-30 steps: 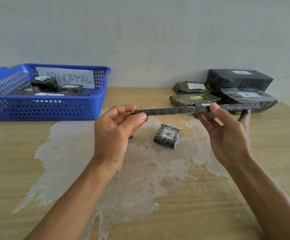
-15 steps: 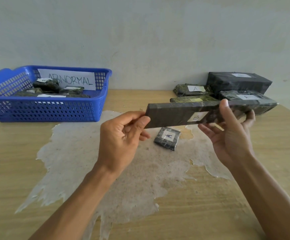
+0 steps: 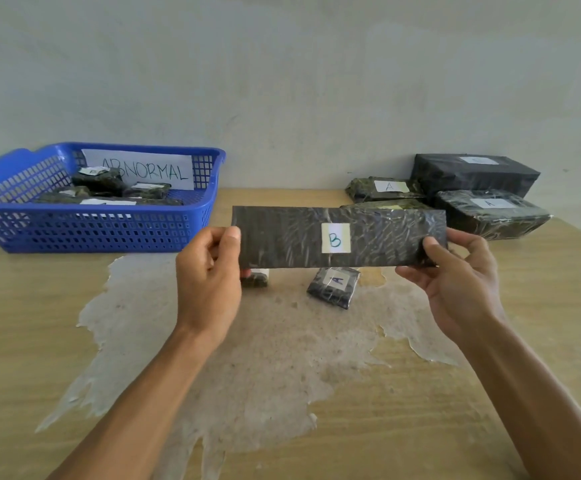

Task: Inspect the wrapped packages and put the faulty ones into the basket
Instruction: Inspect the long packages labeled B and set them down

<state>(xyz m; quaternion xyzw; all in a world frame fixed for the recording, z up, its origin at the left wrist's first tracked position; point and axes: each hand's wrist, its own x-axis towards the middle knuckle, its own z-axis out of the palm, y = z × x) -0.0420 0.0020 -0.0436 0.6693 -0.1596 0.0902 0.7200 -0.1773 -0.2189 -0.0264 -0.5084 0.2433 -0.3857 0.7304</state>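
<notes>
Blue basket [image 3: 109,233] left of the hands already holds several packages, while left hand [image 3: 209,271] and right hand [image 3: 462,271] pinch the ends of a B-labelled package [image 3: 282,237] between them, others unsorted beyond the right hand.

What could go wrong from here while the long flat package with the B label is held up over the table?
The left hand and right hand pinch only the short ends of the B-labelled package; its glossy wrap may slip. A drop could land on the small A-labelled package beneath. If it proves faulty, the blue basket already holds several packages, so this long one may sit across them or overhang the rim.
</notes>
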